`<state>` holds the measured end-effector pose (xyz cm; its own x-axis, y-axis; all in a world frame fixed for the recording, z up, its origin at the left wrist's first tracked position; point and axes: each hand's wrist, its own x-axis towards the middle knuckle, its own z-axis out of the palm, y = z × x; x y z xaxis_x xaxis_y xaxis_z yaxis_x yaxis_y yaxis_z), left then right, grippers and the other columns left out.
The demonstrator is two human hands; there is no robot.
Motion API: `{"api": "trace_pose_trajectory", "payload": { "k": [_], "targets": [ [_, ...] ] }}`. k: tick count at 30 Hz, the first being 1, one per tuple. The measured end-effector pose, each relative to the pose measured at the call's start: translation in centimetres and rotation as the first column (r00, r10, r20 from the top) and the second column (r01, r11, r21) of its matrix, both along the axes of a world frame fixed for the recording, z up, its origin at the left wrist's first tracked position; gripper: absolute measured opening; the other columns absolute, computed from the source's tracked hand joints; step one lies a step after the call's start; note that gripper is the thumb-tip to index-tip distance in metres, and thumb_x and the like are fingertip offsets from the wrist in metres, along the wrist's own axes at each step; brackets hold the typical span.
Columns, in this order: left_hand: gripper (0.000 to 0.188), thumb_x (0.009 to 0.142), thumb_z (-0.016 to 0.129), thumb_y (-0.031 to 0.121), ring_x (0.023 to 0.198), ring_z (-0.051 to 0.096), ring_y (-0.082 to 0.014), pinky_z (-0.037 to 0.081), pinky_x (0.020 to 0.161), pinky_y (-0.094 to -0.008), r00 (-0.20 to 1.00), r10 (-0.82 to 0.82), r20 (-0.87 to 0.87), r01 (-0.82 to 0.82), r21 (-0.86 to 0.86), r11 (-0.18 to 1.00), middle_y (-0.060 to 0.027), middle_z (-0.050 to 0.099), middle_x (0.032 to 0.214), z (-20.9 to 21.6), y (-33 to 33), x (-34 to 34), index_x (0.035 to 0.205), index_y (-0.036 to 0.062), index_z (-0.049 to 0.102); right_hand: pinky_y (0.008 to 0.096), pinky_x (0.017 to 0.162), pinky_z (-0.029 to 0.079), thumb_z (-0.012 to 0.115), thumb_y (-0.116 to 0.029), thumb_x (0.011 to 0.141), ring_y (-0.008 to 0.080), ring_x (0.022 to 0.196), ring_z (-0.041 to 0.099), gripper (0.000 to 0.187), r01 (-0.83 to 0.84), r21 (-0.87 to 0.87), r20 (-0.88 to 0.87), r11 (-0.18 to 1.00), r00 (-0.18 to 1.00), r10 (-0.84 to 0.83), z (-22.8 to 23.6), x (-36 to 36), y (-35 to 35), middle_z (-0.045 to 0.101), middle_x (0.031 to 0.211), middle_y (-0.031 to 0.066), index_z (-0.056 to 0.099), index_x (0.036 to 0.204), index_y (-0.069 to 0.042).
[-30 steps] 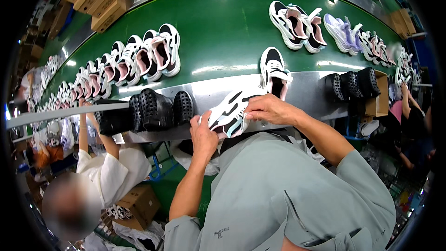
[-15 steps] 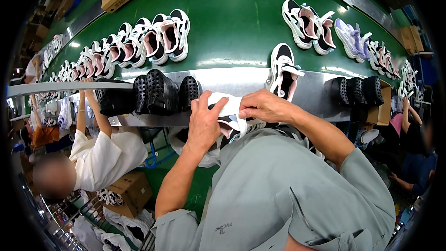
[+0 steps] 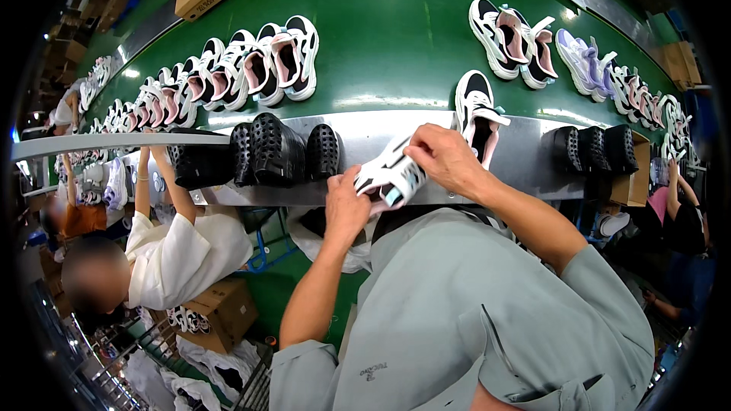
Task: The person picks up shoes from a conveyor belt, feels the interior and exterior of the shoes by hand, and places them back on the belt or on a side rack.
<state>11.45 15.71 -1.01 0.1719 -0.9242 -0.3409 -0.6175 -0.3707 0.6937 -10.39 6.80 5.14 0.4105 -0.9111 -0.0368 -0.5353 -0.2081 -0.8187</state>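
Note:
Just above the metal ledge I hold a white and black sneaker (image 3: 397, 170) with a pink lining and a pale blue tab. My left hand (image 3: 348, 202) is closed around one end of it. The fingers of my right hand (image 3: 448, 155) pinch its upper side. What those fingertips hold exactly is partly hidden. Right behind my right hand, a matching sneaker (image 3: 477, 100) lies with its toe on the green belt and its heel on the ledge, its strap sticking out to the right.
A green conveyor belt (image 3: 381, 38) carries rows of sneakers (image 3: 228, 72) at left and more sneakers (image 3: 510, 42) at right. Black perforated blocks (image 3: 274, 151) stand on the ledge left of my hands; similar blocks (image 3: 585, 149) stand at right. A co-worker (image 3: 186, 255) works at my left.
The held sneaker has turned, so its upper and opening now show where its sole side faced up. Both hands have shifted their grip, and my right hand has moved slightly upward.

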Motion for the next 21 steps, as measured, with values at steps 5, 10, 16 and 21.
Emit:
{"api": "trace_pose_trajectory", "payload": {
  "k": [5, 10, 16, 21],
  "targets": [
    [0.057, 0.086, 0.063, 0.018, 0.087, 0.071, -0.0295, 0.062, 0.059, -0.0382, 0.994, 0.105, -0.006, -0.101, 0.225, 0.969, -0.0233, 0.067, 0.112, -4.4, -1.1, -3.3, 0.141, 0.0048, 0.052, 0.0410, 0.068, 0.052, 0.077, -0.016, 0.081, 0.0303, 0.076, 0.064, 0.035, -0.046, 0.001, -0.055, 0.999, 0.997, 0.046, -4.0, 0.3, 1.8, 0.062, 0.088, 0.0134, 0.057, 0.107, -0.004],
    [0.051, 0.090, 0.057, 0.025, 0.093, 0.067, -0.0430, 0.052, 0.081, -0.0507, 0.997, 0.064, -0.033, -0.055, 0.231, 0.971, -0.0288, 0.070, 0.103, -3.8, -1.6, -4.9, 0.136, 0.0033, 0.053, 0.0448, 0.069, 0.054, 0.072, -0.017, 0.082, 0.0318, 0.082, 0.066, 0.026, -0.157, -0.336, -0.261, 0.929, 0.963, 0.068, -6.9, 1.4, 1.6, 0.062, 0.089, 0.0105, 0.057, 0.101, -0.006],
    [0.046, 0.093, 0.053, 0.027, 0.096, 0.065, -0.0513, 0.048, 0.085, -0.0585, 1.000, 0.000, 0.016, -0.003, 0.193, 0.981, -0.0318, 0.068, 0.103, -2.0, -2.4, -6.1, 0.133, 0.0032, 0.053, 0.0445, 0.065, 0.053, 0.071, -0.018, 0.086, 0.0324, 0.083, 0.065, 0.022, -0.038, -0.354, -0.186, 0.935, 0.982, -0.030, -8.1, 0.0, 2.6, 0.061, 0.092, 0.0116, 0.058, 0.098, -0.005],
    [0.023, 0.087, 0.068, 0.013, 0.084, 0.062, -0.0379, 0.051, 0.077, -0.0486, 0.927, -0.132, 0.352, 0.289, -0.443, 0.849, -0.0158, 0.063, 0.087, 1.2, -1.2, -8.1, 0.107, 0.0036, 0.062, 0.0410, 0.072, 0.052, 0.071, -0.020, 0.090, 0.0321, 0.082, 0.064, 0.027, 0.415, -0.126, -0.062, 0.901, 0.903, -0.425, -5.1, -8.5, 6.5, 0.063, 0.098, 0.0145, 0.059, 0.107, -0.003]
  ]
}}
